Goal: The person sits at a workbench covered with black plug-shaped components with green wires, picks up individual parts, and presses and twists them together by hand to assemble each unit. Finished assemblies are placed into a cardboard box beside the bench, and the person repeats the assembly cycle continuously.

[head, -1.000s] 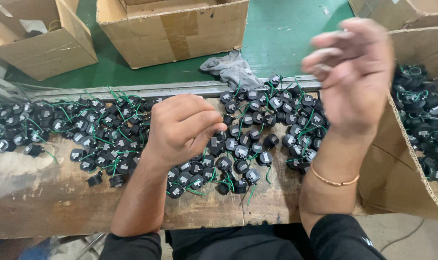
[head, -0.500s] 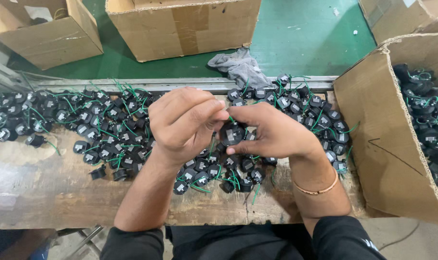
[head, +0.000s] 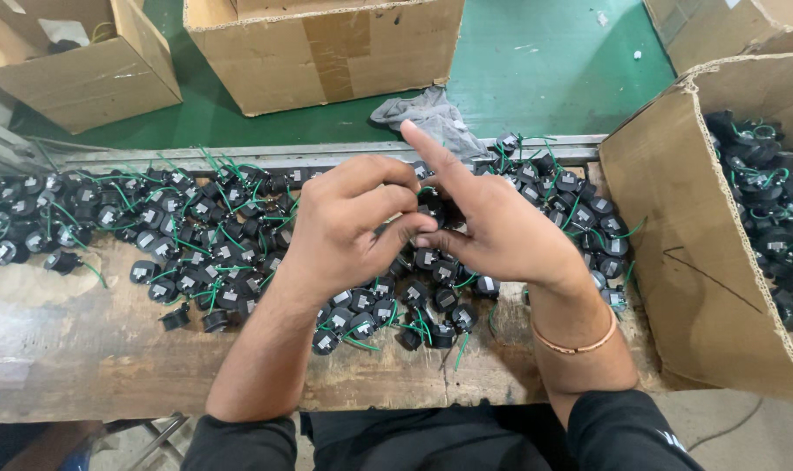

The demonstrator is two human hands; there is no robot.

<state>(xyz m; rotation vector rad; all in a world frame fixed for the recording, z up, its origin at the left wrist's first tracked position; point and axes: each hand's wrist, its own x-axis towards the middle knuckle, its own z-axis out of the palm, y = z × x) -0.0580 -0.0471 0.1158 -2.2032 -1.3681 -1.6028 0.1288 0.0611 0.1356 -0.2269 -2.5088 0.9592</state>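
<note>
Above the middle of a worn wooden bench (head: 82,349), the two hands are meeting fingertip to fingertip over a spread of small black parts with green wires (head: 196,253). The left hand (head: 348,231) is curling its fingers inward, thumb pressing toward the other hand, and the right hand (head: 501,231) is pinching with thumb and middle fingers while its forefinger is sticking straight up. Between them a single small black part (head: 431,202) is showing, mostly hidden by the fingers, so which hand is actually gripping it cannot be told. A thin bangle (head: 579,344) is circling the right wrist. At the right, an open cardboard box (head: 701,279) is holding more of the same parts. A grey rag (head: 427,113) is lying just beyond the bench's metal rail (head: 239,157), on the green floor (head: 536,52), near three more cardboard boxes (head: 326,52).
</note>
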